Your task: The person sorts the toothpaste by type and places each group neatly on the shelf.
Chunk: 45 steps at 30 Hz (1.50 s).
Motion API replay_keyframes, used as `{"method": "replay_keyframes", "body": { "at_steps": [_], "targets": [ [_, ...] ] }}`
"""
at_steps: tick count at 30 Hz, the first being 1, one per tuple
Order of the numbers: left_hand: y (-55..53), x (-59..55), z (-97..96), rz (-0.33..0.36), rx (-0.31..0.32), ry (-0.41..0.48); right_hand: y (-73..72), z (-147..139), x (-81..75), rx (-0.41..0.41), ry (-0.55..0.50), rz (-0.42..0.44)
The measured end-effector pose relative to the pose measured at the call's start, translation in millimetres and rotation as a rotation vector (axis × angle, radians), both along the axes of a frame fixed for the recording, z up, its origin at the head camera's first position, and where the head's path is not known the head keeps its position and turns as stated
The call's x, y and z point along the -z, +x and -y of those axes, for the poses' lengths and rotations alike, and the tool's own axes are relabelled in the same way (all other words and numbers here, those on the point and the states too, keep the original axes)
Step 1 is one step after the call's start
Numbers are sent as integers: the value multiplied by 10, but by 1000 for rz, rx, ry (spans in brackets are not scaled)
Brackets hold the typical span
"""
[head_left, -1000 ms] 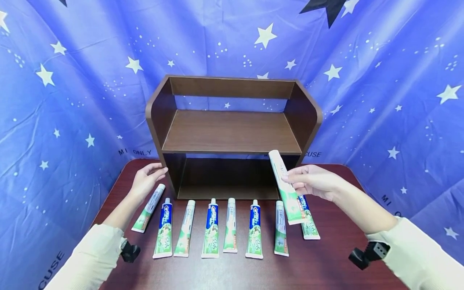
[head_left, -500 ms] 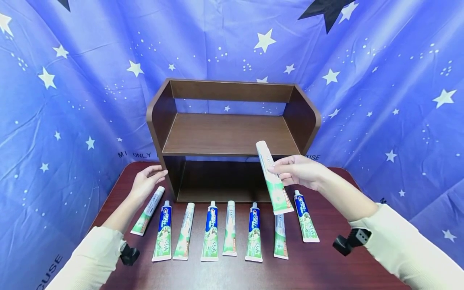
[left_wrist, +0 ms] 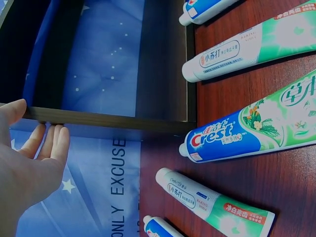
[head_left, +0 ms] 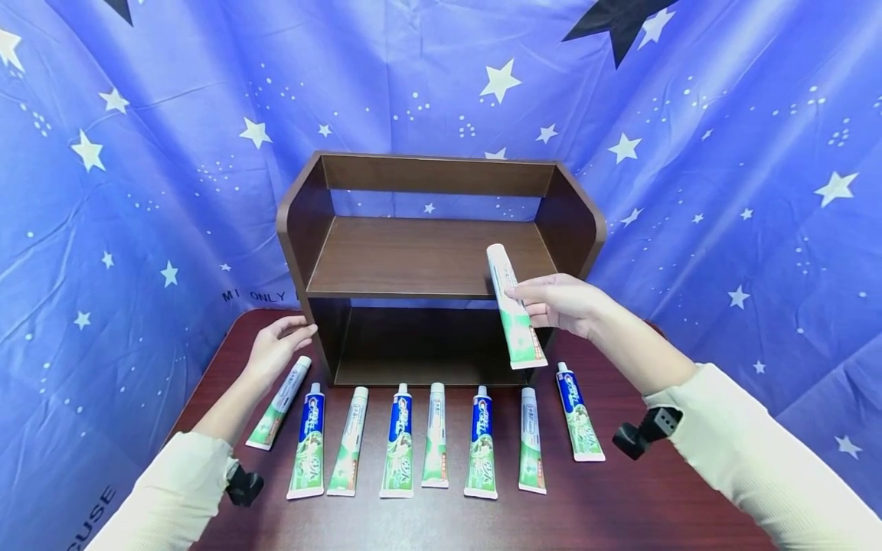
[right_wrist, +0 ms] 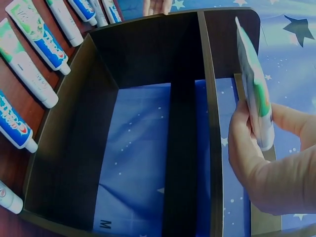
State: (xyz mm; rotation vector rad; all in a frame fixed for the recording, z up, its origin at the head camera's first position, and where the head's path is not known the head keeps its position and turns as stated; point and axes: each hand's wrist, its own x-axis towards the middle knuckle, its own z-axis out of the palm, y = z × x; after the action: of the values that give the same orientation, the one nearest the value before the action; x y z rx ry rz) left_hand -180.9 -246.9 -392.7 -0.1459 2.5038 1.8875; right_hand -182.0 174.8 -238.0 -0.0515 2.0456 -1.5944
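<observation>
My right hand (head_left: 568, 304) pinches a white-and-green toothpaste tube (head_left: 517, 329) between thumb and fingers, cap end up and tilted. It hangs before the right part of the brown two-tier shelf (head_left: 427, 256), at the height of the upper board's front edge. In the right wrist view this toothpaste tube (right_wrist: 254, 89) shows edge-on. My left hand (head_left: 272, 348) grips the front edge of the shelf's left side panel; in the left wrist view the thumb lies on one face, the fingertips (left_wrist: 60, 140) on the other.
Several toothpaste tubes lie in a row before the shelf, caps toward it, among them a blue-and-green Crest tube (head_left: 481, 444) and a white-and-green tube (head_left: 531, 444). The table (head_left: 586, 513) is dark red. A starry blue curtain (head_left: 723, 191) hangs behind and at both sides.
My right hand has carried the toothpaste tube up and to the left, away from over the rightmost tubes toward the upper shelf. The left hand has stayed at the side panel.
</observation>
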Motion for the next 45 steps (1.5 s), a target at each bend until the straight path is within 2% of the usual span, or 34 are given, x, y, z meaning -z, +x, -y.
{"method": "replay_keyframes", "body": {
  "at_steps": [5,10,18,26,30,37,45],
  "targets": [
    [9,-7,-8,-3,0,-4,-84,74,-36,108,-19,0],
    [17,-37,-22,-14,-1,-28,-185,159,-69,198,16,-2],
    [18,-63,-11,-16,-7,-54,-370,283,-114,290,96,-86],
    [3,-60,4,-10,-7,-65,-561,352,-126,368,343,-186],
    [5,-61,2,-9,-12,-57,-659,350,-100,405,429,-226],
    [21,-51,-14,-7,-24,-38,-771,309,-25,441,672,-370],
    [45,-35,-62,9,-32,-26,-801,257,29,422,789,-490]
  ]
}}
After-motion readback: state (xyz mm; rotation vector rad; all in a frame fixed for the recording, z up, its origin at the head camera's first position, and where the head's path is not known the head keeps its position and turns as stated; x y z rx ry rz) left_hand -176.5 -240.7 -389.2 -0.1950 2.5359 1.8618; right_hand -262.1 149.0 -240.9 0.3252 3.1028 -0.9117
